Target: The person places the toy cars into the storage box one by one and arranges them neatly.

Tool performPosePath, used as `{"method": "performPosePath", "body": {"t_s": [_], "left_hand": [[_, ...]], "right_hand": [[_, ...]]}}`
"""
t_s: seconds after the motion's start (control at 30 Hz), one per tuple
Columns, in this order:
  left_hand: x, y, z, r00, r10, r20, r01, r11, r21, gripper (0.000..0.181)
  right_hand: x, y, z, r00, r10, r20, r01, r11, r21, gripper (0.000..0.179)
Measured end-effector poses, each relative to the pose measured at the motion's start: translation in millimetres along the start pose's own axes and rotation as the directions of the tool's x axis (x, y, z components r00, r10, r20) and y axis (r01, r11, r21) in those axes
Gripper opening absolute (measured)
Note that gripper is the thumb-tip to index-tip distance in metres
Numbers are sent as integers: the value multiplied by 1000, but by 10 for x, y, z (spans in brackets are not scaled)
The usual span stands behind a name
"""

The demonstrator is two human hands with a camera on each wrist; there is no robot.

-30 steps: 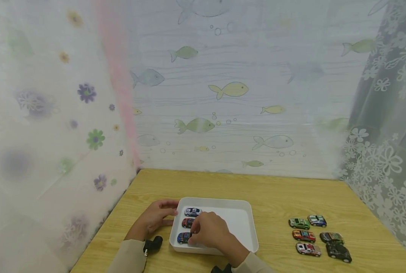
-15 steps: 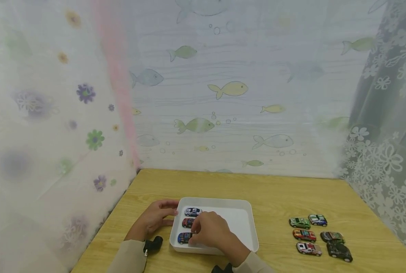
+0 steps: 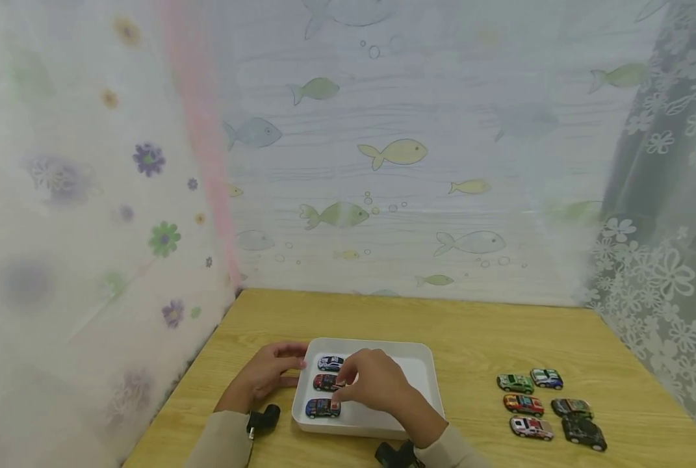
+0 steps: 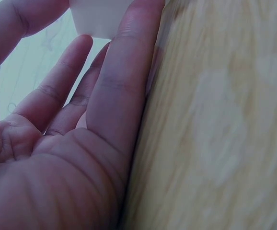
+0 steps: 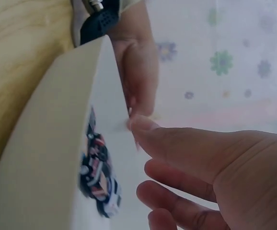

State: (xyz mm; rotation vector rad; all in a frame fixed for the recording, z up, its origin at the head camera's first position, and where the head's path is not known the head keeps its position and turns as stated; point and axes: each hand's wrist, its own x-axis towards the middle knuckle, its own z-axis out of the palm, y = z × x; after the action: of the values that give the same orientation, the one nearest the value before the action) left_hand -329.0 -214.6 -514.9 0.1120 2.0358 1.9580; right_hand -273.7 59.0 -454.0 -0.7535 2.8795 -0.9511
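Observation:
A white tray [image 3: 373, 429] lies on the table. In its left part stand three toy cars in a column: a white-and-dark car [image 3: 330, 363] at the back, a red-and-black car [image 3: 325, 382] in the middle and a blue car [image 3: 322, 408] in front. My right hand [image 3: 379, 380] hovers over the tray beside these cars. Its thumb [image 5: 177, 143] and fingers stand apart with nothing between them in the right wrist view. My left hand [image 3: 268, 370] rests against the tray's left side, its fingers [image 4: 117, 81] fairly straight and touching the white wall.
To the right on the wooden table [image 3: 470, 338] sit several more toy cars, among them a green car [image 3: 515, 383], a red-and-yellow car [image 3: 523, 404] and a black car [image 3: 583, 433]. A fish-patterned curtain [image 3: 406, 195] hangs behind the table.
My right hand has moved a little up and to the right, off the blue car, which now shows more fully. My left hand stays at the tray's side.

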Motion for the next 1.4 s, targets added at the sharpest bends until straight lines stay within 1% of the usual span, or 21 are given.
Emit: {"method": "performPosePath", "body": {"t_s": [0.17, 0.3, 0.43, 0.53, 0.8, 1.0, 1.13, 1.23, 1.4], "left_hand": [[0, -6, 7, 1000, 1, 7, -1, 1000, -18, 54], [-4, -4, -1, 1000, -3, 0, 3, 1000, -24, 57], [-4, 3, -3, 1000, 2, -1, -2, 1000, -19, 58], [-3, 5, -2, 1000, -1, -5, 1, 1000, -24, 60], [-2, 1, -4, 1000, 5, -3, -5, 1000, -19, 59], [11, -1, -9, 1000, 8, 2, -8, 999, -32, 60], [11, -7, -8, 1000, 7, -1, -8, 999, -31, 60], [15, -9, -5, 1000, 9, -3, -9, 1000, -29, 60], [15, 3, -2, 1000, 4, -8, -4, 1000, -28, 62]], "right_hand": [[-68, 81, -171, 1000, -12, -22, 12, 1000, -24, 24], [-137, 142, -299, 999, -13, -35, 12, 1000, -13, 25], [-227, 223, -416, 998, -25, -66, 23, 999, -22, 23], [-303, 299, -501, 996, -19, -88, 17, 1000, -25, 21], [-485, 544, -715, 984, 81, -156, -78, 997, 24, 19], [-605, 728, -842, 977, 131, -166, -125, 991, 48, 20], [-672, 835, -911, 968, 177, -176, -169, 984, 62, 19], [-704, 914, -986, 967, 191, -166, -178, 980, 88, 21], [-741, 1058, -1137, 973, 176, -152, -160, 981, 109, 27]]}}
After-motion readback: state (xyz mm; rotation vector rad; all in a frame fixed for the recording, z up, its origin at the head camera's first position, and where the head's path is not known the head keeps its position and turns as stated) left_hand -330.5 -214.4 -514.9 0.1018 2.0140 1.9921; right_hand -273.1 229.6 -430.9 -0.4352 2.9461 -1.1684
